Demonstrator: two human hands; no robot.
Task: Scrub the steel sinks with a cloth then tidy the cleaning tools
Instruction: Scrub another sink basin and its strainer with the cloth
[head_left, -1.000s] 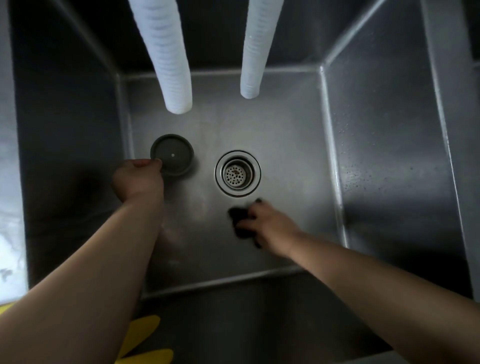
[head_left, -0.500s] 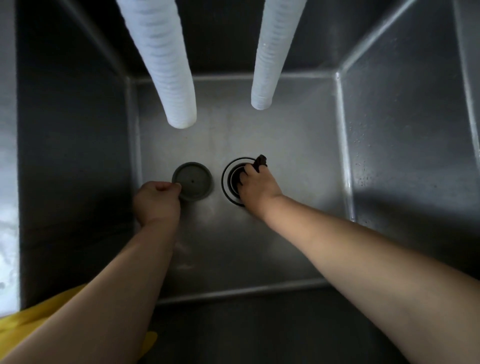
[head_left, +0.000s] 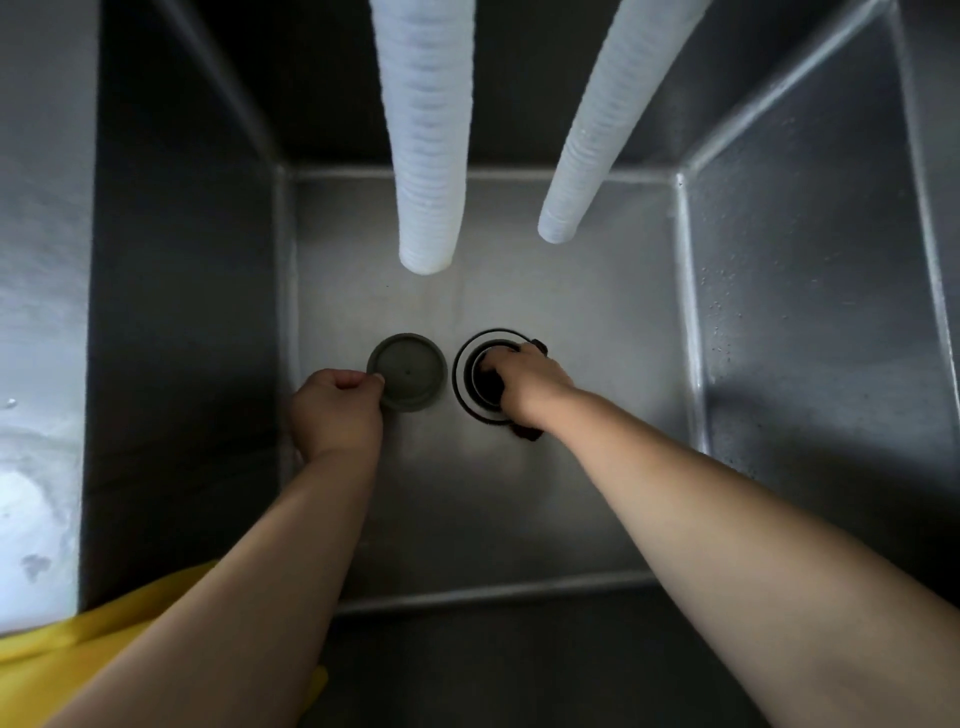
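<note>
I look straight down into a deep steel sink. My right hand presses a dark cloth into the round drain at the middle of the sink floor, covering most of the opening. A corner of the cloth pokes out below my wrist. My left hand pinches the near edge of a round grey drain stopper that lies flat on the floor just left of the drain.
Two white ribbed hoses hang from above and end well over the sink floor. Steel walls rise on all sides, the right wall speckled with droplets. A wet ledge lies left, and yellow fabric sits bottom left.
My right hand moved the cloth from the floor in front of the drain up onto the drain, then pushed it into the opening. My left hand stayed on the stopper's edge.
</note>
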